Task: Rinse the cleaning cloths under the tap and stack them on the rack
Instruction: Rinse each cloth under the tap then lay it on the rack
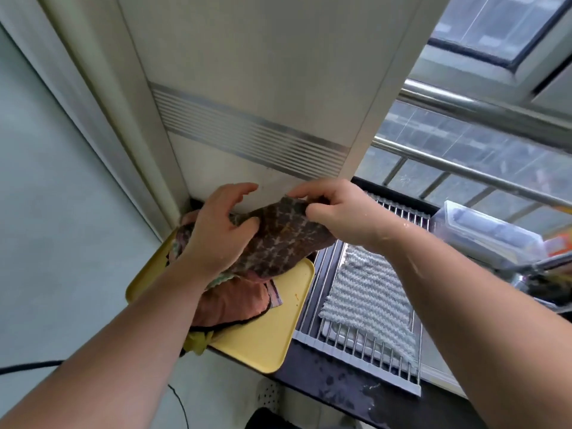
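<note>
Head view, right hand (337, 212) pinching cloth (288, 246) edge

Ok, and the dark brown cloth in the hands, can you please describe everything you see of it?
The brown cloth is dark, with rows of small pale crosses, and looks like soft textured fabric. It is held up and crumpled, not spread flat. The right hand pinches its upper edge. The left hand holds its left part, thumb on top. It hangs over a pile of other cloths on the yellow tray; whether it touches them I cannot tell.
</note>
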